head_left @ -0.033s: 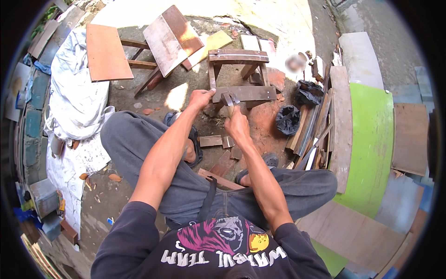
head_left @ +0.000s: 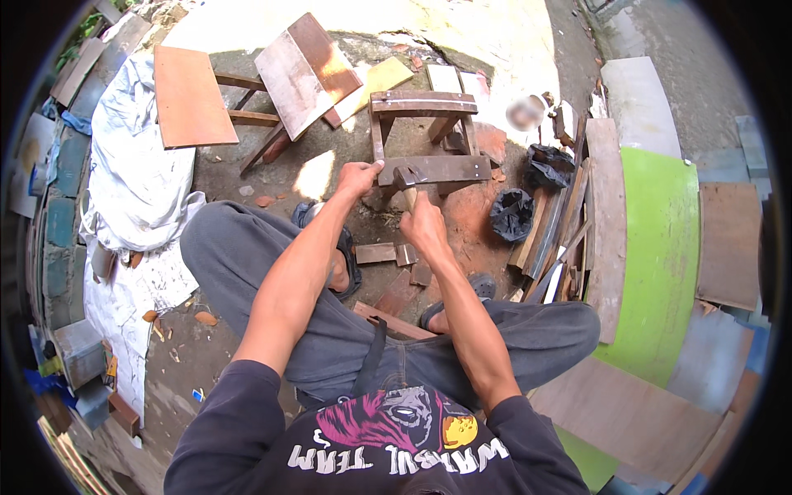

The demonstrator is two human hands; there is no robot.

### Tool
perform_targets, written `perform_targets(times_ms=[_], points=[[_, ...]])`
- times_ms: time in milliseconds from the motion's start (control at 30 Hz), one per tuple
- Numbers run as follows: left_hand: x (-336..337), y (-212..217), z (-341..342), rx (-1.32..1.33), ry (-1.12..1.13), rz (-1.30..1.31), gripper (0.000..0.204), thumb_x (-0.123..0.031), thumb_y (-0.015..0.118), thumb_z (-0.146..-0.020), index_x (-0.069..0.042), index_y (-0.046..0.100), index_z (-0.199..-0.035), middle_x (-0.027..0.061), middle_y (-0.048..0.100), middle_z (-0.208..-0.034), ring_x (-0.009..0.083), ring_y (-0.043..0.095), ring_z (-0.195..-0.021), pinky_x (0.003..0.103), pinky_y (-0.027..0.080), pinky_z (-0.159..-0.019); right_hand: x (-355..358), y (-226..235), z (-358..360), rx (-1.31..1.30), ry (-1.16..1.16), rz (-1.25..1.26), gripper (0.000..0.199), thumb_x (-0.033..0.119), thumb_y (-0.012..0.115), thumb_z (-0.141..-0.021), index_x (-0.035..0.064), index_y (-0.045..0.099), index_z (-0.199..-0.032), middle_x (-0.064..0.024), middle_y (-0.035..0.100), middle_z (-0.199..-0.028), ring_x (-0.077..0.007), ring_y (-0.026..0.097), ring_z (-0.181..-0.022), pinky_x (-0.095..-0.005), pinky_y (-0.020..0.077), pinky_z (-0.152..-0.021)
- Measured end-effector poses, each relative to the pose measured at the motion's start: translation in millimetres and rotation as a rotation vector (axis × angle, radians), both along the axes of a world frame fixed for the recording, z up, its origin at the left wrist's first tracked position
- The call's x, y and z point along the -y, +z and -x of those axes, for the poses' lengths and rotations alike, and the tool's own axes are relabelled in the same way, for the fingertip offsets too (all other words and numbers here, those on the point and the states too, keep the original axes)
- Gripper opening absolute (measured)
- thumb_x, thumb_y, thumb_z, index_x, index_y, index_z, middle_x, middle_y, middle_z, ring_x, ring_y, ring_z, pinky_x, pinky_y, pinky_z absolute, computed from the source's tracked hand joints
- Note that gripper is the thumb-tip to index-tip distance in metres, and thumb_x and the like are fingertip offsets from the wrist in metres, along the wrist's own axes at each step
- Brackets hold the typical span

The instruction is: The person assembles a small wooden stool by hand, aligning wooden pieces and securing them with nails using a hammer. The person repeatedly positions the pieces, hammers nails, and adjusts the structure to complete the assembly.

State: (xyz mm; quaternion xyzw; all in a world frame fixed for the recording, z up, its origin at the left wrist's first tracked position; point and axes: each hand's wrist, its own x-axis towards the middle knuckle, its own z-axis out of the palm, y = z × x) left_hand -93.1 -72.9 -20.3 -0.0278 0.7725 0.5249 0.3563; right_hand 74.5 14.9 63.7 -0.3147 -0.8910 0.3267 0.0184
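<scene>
A small dark-brown wooden stool frame (head_left: 454,170) stands in front of me, its two wide top rails joined by side pieces. At the left end of its nearer rail, my left hand (head_left: 358,177) is closed with thumb and fingers at the wood. Whether a nail is pinched there is too small to tell. My right hand (head_left: 425,223) grips the short handle of a hammer (head_left: 404,176). The hammer's head lies at the near rail's front edge, a little right of my left fingertips. Short wood offcuts (head_left: 376,252) rest on the ground below the frame.
An orange-topped wooden piece (head_left: 191,97) and a tilted board (head_left: 297,82) stand at far left, beside a white cloth (head_left: 136,157). On the right are black plastic bags (head_left: 511,214), wood strips (head_left: 535,227) and a green panel (head_left: 652,264). My bent legs (head_left: 247,256) flank the work area.
The hammer head has turned and shifted slightly left and down against the near rail. My left hand keeps its place at the rail's end.
</scene>
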Motion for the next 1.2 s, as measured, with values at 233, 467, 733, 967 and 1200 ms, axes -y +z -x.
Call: perform_targets(times_ms=[233,467,733,967,1200], points=[[7,-4,3,-0.002,0.026,-0.010,0.047,-0.041,0.073,-0.086,0.003,0.074,-0.101,0.0094,0.067,-0.072,0.0161,0.059,-0.054,0.032,0.048,-0.053,7,83,19,-0.483,-0.141,0.047,0.020,0.009,0.059,-0.089,-0.0021,0.055,-0.104,-0.0221,0.064,-0.080,-0.0380,0.063,-0.073,-0.0455,0.0491,-0.066],[0,-2,9,0.021,0.026,-0.038,0.045,-0.041,0.073,-0.086,0.002,0.075,-0.099,0.0087,0.065,-0.069,0.0162,0.056,-0.051,0.033,0.045,-0.051,0,23,20,0.022,-0.087,0.097,0.029,0.011,0.059,-0.086,-0.0066,0.051,-0.106,-0.0323,0.066,-0.092,-0.0496,0.065,-0.089,-0.0566,0.0498,-0.077],[-1,9,7,-0.067,-0.012,0.032,0.046,-0.044,0.070,-0.087,0.001,0.075,-0.096,0.0094,0.066,-0.069,0.0166,0.058,-0.052,0.033,0.045,-0.054,-25,-24,-49,0.207,-0.026,0.107,0.035,0.012,0.059,-0.079,-0.0040,0.053,-0.109,-0.0347,0.065,-0.094,-0.0508,0.063,-0.092,-0.0557,0.0501,-0.082],[-4,1,6,-0.126,-0.039,0.100,0.047,-0.044,0.070,-0.088,0.001,0.074,-0.101,0.0087,0.065,-0.075,0.0166,0.060,-0.067,0.033,0.047,-0.056,-41,-49,-86,0.228,-0.107,0.107,0.033,0.013,0.060,-0.078,-0.0046,0.058,-0.105,-0.0336,0.065,-0.095,-0.0491,0.063,-0.092,-0.0552,0.0493,-0.081],[3,10,6,-0.018,0.001,0.005,0.050,-0.041,0.068,-0.092,0.006,0.069,-0.109,0.0104,0.064,-0.090,0.0133,0.056,-0.065,0.029,0.047,-0.053,-10,34,-1,-0.411,-0.085,0.100,0.038,0.013,0.062,-0.083,-0.0039,0.051,-0.115,-0.0327,0.064,-0.079,-0.0500,0.064,-0.075,-0.0542,0.0525,-0.068]])
